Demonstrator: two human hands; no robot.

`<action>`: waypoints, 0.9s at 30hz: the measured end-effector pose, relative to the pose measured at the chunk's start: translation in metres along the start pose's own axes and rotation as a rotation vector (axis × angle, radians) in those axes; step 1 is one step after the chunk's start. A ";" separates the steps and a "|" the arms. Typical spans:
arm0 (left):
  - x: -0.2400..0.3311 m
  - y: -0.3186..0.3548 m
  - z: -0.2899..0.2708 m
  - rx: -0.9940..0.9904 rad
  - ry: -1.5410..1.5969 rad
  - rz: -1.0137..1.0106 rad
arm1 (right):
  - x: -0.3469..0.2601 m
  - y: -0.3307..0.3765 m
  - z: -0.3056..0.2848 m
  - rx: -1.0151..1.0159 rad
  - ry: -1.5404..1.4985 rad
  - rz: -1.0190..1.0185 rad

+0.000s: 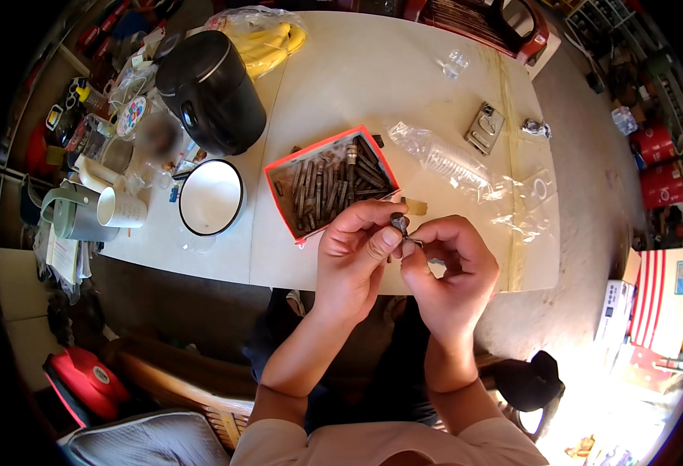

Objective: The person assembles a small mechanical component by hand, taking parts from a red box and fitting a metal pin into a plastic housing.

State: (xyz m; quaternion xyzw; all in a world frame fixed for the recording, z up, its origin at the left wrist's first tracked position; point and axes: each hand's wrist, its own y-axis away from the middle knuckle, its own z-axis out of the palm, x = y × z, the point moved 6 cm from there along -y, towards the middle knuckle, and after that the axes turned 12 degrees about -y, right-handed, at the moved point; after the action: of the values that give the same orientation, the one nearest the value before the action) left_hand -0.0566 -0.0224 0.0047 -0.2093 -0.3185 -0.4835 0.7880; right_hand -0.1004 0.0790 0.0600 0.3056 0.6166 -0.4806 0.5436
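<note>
My left hand (357, 248) pinches a small dark metal piece (399, 223) between thumb and fingertips, just above the table's near edge. Its exact kind is hard to make out. Close beside it, the thumb and forefinger of my right hand (451, 260) are closed together on the lower end of the same piece, or on something thin attached to it. Beyond my left hand lies a red-rimmed shallow box (275, 203), filled with dark metal rods (322, 186) that look like taps or bits. A small tan scrap (416, 206) shows behind the fingertips.
Crumpled clear plastic wrap (442, 159) and a metal plate (484, 128) lie to the right on the white table (341, 78). At left stand a white bowl (211, 197), a black appliance (213, 93), a white cup (121, 208) and bagged bananas (267, 48).
</note>
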 end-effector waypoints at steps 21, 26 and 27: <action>0.001 -0.008 -0.002 -0.048 0.214 -0.036 | 0.014 -0.013 0.005 -0.236 -0.651 0.142; 0.002 -0.008 -0.004 -0.064 0.208 -0.027 | 0.027 -0.011 0.004 -0.226 -0.747 0.215; 0.003 -0.008 -0.002 -0.081 0.202 -0.016 | 0.027 -0.012 0.006 -0.225 -0.717 0.191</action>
State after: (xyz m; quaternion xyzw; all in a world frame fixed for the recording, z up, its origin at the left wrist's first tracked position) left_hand -0.0623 -0.0295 0.0055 -0.1889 -0.2194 -0.5209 0.8030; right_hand -0.1148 0.0657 0.0375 0.1125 0.4051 -0.4334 0.7971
